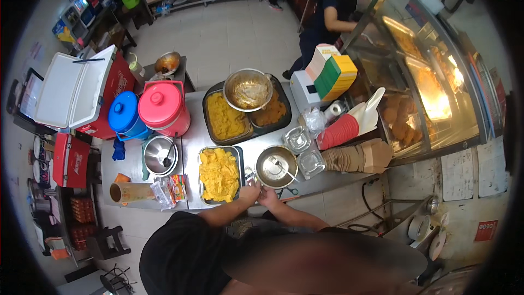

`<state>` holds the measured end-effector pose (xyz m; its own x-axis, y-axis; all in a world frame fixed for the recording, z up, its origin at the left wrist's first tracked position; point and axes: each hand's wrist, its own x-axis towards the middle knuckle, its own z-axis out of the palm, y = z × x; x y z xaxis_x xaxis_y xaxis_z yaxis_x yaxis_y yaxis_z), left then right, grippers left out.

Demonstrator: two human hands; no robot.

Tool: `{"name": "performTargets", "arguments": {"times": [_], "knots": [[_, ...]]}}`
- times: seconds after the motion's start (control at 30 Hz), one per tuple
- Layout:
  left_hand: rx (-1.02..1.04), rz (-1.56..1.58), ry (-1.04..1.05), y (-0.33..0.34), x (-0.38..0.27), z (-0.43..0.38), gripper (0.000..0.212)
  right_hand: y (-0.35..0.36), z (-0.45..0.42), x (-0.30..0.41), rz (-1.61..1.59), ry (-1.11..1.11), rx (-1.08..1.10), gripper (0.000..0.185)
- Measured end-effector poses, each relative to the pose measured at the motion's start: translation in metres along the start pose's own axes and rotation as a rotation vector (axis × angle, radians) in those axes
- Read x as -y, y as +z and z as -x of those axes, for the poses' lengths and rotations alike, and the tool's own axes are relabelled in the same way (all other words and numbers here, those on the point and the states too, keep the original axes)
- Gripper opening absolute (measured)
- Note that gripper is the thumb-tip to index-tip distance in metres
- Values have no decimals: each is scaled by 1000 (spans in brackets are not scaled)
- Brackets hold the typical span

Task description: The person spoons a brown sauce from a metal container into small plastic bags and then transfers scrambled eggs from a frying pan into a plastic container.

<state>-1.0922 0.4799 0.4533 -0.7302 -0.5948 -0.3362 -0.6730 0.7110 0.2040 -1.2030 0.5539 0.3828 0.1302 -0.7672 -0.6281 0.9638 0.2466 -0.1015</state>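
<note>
Both my hands meet at the near edge of the steel table. My left hand pinches a small shiny packet, too blurred to name exactly. My right hand has its fingers curled close beside the left; what it grips is hidden. Just beyond the right hand stands a metal bowl with a fork resting in it. To the left lies a rectangular tray heaped with yellow scrambled egg. Green-handled scissors lie by the bowl at the table edge.
Behind is a black tray of yellow and brown food, with a used steel bowl on it. Clear plastic containers, red cups and paper boxes lie right. A glass food warmer stands beyond, with a person behind.
</note>
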Motion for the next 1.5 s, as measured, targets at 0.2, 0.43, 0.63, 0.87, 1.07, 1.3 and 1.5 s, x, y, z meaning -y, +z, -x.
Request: {"name": "performTargets", "arguments": {"times": [0.2, 0.43, 0.63, 0.87, 1.07, 1.3, 1.5], "knots": [[-117, -1, -37, 22, -2, 1, 17, -72, -22, -23, -116, -28, 5, 35], [15, 85, -142, 3, -6, -7, 26, -31, 50, 3, -65, 56, -606, 21], [117, 57, -81, -6, -6, -7, 24, -22, 139, 30, 109, 62, -626, 21], [170, 65, 49, -7, -9, 10, 26, -21, 225, 33, 26, -75, -695, 18], [96, 93, -11, -4, -11, 18, 27, 0, 266, 22, -42, -169, -611, 20], [65, 68, 57, -1, -12, 11, 22, -1, 293, 33, 71, -246, -523, 22], [185, -10, 87, -20, -12, 7, 26, 55, 303, 75, 220, -360, -548, 22]]}}
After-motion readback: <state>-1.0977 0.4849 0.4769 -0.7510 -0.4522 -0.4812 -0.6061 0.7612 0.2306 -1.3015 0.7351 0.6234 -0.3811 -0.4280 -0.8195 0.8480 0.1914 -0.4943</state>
